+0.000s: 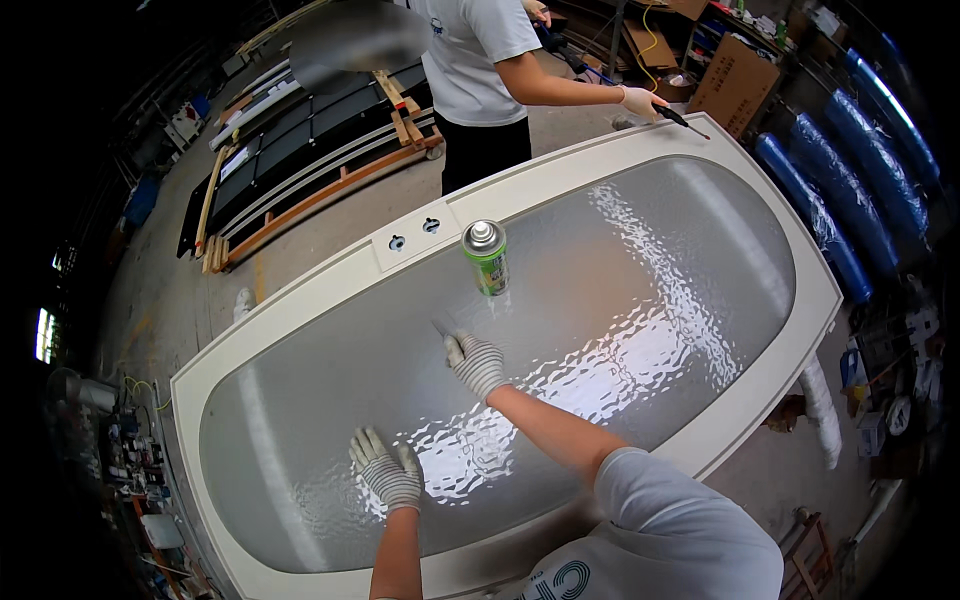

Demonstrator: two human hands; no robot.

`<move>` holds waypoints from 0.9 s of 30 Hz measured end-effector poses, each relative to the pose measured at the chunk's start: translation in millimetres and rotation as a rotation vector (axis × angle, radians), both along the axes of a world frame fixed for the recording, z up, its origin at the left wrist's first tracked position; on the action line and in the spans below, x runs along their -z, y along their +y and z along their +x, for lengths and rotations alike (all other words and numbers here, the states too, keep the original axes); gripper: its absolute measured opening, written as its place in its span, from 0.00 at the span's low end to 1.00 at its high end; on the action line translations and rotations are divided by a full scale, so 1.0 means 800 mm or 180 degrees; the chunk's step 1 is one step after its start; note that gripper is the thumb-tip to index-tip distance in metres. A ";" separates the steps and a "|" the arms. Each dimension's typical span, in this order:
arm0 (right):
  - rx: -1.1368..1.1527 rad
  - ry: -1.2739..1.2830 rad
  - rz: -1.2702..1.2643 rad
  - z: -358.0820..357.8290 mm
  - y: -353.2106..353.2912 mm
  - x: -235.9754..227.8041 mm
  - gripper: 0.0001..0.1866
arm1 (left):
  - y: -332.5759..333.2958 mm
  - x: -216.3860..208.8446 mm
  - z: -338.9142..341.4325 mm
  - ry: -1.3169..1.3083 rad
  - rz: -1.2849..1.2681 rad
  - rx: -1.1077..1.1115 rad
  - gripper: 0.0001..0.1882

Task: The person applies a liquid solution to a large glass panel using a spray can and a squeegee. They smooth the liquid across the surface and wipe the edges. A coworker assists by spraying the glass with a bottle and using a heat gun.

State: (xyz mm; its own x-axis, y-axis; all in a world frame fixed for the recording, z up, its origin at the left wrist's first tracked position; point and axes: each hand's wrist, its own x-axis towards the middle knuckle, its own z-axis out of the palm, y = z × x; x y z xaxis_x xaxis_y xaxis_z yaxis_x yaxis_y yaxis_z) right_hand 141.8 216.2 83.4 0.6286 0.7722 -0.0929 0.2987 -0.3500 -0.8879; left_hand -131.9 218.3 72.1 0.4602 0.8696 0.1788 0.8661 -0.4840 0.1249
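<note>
The light is bright and comes from above. It makes strong white glare on the patterned glass panel (pixel 560 330), mostly right of its middle. The fisheye bends the door frame (pixel 300 290) and leaves black corners. The center is sharp; the far edges are dim and soft.

Workshop, door or joinery trade by the look of it. Bare concrete floor (pixel 330 235). A large white door (pixel 420 235) with a textured glass panel (pixel 560 330) lies flat as the workpiece, green spray can (pixel 487 257) standing on the glass. Far left: dark framed panels (pixel 300 130) stacked on timber battens (pixel 330 190). Far right: cardboard boxes (pixel 735 85), cluttered shelving. Right edge: long rolls wrapped in blue plastic (pixel 830 225). Near left: cables and small tools (pixel 135 450). A second person (pixel 480 60) works at the far side.
</note>
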 end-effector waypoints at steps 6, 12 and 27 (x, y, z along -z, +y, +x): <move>0.0209 0.0002 0.0187 0.007 0.057 0.047 0.18 | -0.006 -0.019 0.012 0.0096 -0.0223 -0.0266 0.38; 0.0017 0.1743 0.0793 0.044 0.111 0.042 0.22 | 0.005 -0.016 0.016 -0.0197 0.0075 0.0229 0.38; -0.0850 -0.0809 -0.1255 0.005 0.198 -0.026 0.29 | 0.002 -0.019 0.009 -0.0137 -0.0062 0.0021 0.40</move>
State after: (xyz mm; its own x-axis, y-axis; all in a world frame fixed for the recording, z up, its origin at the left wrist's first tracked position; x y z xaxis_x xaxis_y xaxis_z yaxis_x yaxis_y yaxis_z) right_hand 145.8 374.4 103.8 0.4556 0.8454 -0.2787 0.6111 -0.5247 -0.5926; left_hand -124.4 219.9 87.4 0.4583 0.8701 0.1816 0.8564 -0.4869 0.1716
